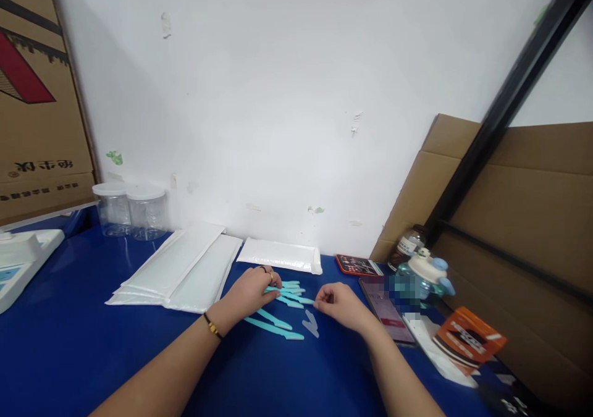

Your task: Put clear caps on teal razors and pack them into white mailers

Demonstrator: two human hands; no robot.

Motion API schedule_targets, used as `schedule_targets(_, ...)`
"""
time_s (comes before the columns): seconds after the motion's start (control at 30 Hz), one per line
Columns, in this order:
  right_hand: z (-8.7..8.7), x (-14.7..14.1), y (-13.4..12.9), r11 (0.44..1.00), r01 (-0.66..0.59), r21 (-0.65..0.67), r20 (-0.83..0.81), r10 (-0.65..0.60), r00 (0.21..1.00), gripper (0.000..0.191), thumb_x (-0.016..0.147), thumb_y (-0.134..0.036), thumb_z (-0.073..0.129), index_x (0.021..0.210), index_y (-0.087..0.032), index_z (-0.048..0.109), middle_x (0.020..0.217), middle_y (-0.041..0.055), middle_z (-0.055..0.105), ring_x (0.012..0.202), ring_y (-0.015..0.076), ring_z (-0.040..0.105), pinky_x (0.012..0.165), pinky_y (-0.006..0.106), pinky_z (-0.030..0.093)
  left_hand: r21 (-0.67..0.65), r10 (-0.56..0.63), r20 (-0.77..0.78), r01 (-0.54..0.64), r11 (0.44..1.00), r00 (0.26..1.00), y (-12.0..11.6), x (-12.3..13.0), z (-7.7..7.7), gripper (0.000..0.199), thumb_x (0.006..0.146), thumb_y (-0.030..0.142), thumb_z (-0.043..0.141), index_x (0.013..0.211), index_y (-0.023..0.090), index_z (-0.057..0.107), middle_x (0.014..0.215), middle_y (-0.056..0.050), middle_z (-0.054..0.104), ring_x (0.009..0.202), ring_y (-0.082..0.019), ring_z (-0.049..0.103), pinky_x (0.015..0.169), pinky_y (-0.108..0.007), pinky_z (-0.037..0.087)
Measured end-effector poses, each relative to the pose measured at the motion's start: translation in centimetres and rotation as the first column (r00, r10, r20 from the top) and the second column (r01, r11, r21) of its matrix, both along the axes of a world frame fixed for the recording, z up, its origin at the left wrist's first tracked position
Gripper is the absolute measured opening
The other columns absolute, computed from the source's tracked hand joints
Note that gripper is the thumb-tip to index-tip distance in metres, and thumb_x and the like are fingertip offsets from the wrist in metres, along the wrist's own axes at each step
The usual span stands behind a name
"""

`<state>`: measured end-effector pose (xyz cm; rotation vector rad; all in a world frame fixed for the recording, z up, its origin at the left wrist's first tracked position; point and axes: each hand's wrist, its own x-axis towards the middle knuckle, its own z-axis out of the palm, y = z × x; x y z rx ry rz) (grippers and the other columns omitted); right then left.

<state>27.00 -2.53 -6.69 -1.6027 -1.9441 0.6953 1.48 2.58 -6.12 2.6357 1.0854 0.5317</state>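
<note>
Several turquoise eyebrow razors [291,285] lie grouped on the blue table, partly hidden behind my left hand [254,290]. That hand is closed, with thumb and fingers pinching the handle of one razor [301,299]. At this razor's right end my right hand [341,306] is closed, fingertips pinched at its tip; whether they grip a cap or the razor itself is too small to tell. Two more razors [278,329] lie nearer to me, below my left hand. Small translucent blade caps [310,324] rest on the table just below and left of my right fingertips.
White padded mailers [199,275] lie left, another mailer [279,255] by the wall. Two clear jars [147,213] stand back left. To the right are a phone [388,312], a red-edged phone [356,264], a teal bottle [424,278], a brown bottle [407,247] and an orange pouch [470,338].
</note>
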Motion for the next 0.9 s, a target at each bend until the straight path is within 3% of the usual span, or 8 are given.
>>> schedule_targets(0.1,-0.6,-0.6,-0.1,0.996,-0.033,-0.082,0.019,0.035,0.999,0.012,0.063,-0.029,0.066,0.064,-0.018,0.064,0.057,0.0005,0.061,0.049,0.0114,0.050,0.045,0.021,0.034,-0.161,-0.102,-0.044,0.094,0.983,0.994,-0.1,-0.9,0.3,0.016,0.072,0.032,0.061,0.085,0.024,0.066,0.083,-0.001,0.060,0.074,-0.016,0.055,0.061,-0.023,0.038)
schedule_targets(0.2,-1.5,-0.9,0.1,0.994,-0.041,-0.105,0.034,0.045,0.998,0.010,0.061,-0.026,0.068,0.064,-0.018,0.062,0.057,-0.0004,0.060,0.050,0.0114,0.050,0.044,0.020,0.033,-0.219,-0.101,-0.048,0.088,0.972,0.994,-0.1,-1.4,0.0,0.014,0.069,0.029,0.063,0.081,0.023,0.066,0.079,0.000,0.060,0.071,-0.015,0.055,0.057,-0.022,0.037)
schedule_targets(0.4,-1.2,-0.6,0.2,1.000,-0.024,0.010,-0.005,0.024,1.000,0.006,0.068,-0.023,0.063,0.070,-0.019,0.059,0.061,-0.0007,0.059,0.055,0.0115,0.051,0.049,0.021,0.035,-0.229,-0.077,-0.040,0.065,0.971,0.996,-0.2,-1.2,-0.1,0.007,0.072,0.025,0.057,0.073,0.021,0.062,0.075,0.000,0.061,0.068,-0.014,0.053,0.056,-0.022,0.036)
schedule_targets(0.57,0.0,-0.7,0.1,0.999,-0.041,0.011,-0.319,0.043,0.947,0.015,0.076,-0.032,0.057,0.084,-0.020,0.056,0.062,-0.0035,0.054,0.050,0.0091,0.050,0.049,0.021,0.038,-0.184,-0.048,-0.007,0.046,0.982,0.999,-0.3,-1.0,0.1,0.012,0.078,0.029,0.051,0.078,0.021,0.060,0.070,0.000,0.060,0.066,-0.014,0.053,0.056,-0.022,0.035)
schedule_targets(0.7,0.0,-1.0,0.3,0.997,-0.060,-0.038,-0.470,0.035,0.882,0.027,0.067,-0.034,0.068,0.086,-0.017,0.059,0.067,-0.0009,0.058,0.054,0.0096,0.053,0.052,0.022,0.043,-0.191,-0.033,0.018,0.036,0.981,0.999,-0.5,-0.8,0.6,0.015,0.079,0.030,0.049,0.080,0.020,0.059,0.070,0.000,0.060,0.065,-0.014,0.053,0.055,-0.021,0.034)
schedule_targets(0.77,-0.2,-1.2,0.3,0.996,-0.054,-0.077,-0.486,0.010,0.874,0.033,0.064,-0.035,0.071,0.086,-0.015,0.059,0.066,-0.0002,0.059,0.055,0.0108,0.055,0.052,0.022,0.045,-0.206,-0.029,0.013,0.031,0.978,0.999,-0.5,-0.7,0.9,0.017,0.080,0.031,0.048,0.083,0.020,0.061,0.070,0.000,0.060,0.064,-0.014,0.053,0.055,-0.022,0.035)
schedule_targets(0.9,-0.2,-1.2,0.4,0.997,-0.006,-0.075,-0.415,-0.026,0.909,0.021,0.072,-0.037,0.060,0.074,-0.016,0.055,0.056,-0.0021,0.057,0.041,0.0079,0.049,0.040,0.019,0.037,-0.198,-0.031,0.011,0.033,0.980,0.999,-0.6,-0.6,1.0,0.020,0.080,0.031,0.047,0.086,0.020,0.063,0.074,-0.002,0.062,0.066,-0.014,0.053,0.058,-0.022,0.036)
